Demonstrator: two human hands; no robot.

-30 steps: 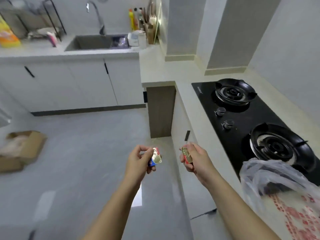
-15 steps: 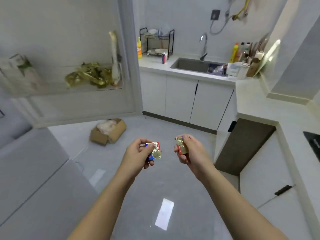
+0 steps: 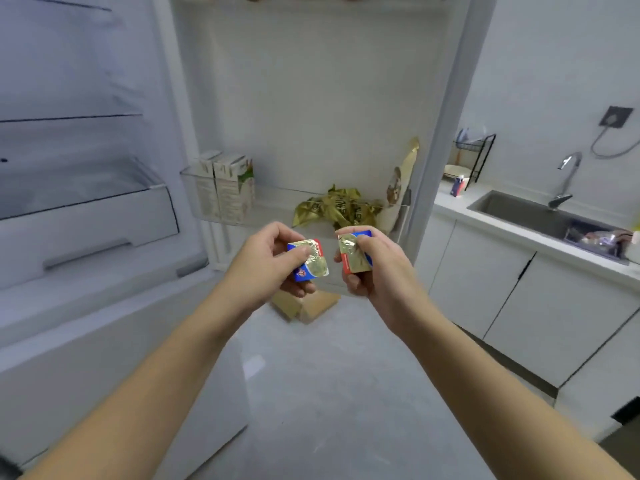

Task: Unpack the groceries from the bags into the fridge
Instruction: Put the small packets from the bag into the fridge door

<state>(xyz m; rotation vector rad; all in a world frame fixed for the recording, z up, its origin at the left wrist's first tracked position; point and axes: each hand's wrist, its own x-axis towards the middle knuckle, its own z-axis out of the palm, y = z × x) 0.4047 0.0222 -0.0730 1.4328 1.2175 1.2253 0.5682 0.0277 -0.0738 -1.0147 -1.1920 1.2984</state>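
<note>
Packets, two of them, small and square, wrapped in crinkled gold foil with blue and red printed sides. Left hand (image 3: 266, 261) pinches the first packet (image 3: 310, 263) with thumb and curled fingers; right hand (image 3: 374, 268) grips the second packet (image 3: 355, 258) likewise. They are near each other, not touching, before the fridge door shelf (image 3: 277, 206), which holds two cartons (image 3: 228, 188), one crumpled gold bag (image 3: 337, 206) and one tall pouch (image 3: 401, 178).

Pale grey floor (image 3: 329, 393), white base cabinets with black handles (image 3: 478, 282), sunken steel sink (image 3: 519, 213), 1 curved chrome tap (image 3: 568, 174), black wire dish rack (image 3: 480, 161), plain white wall (image 3: 536, 64)
</note>
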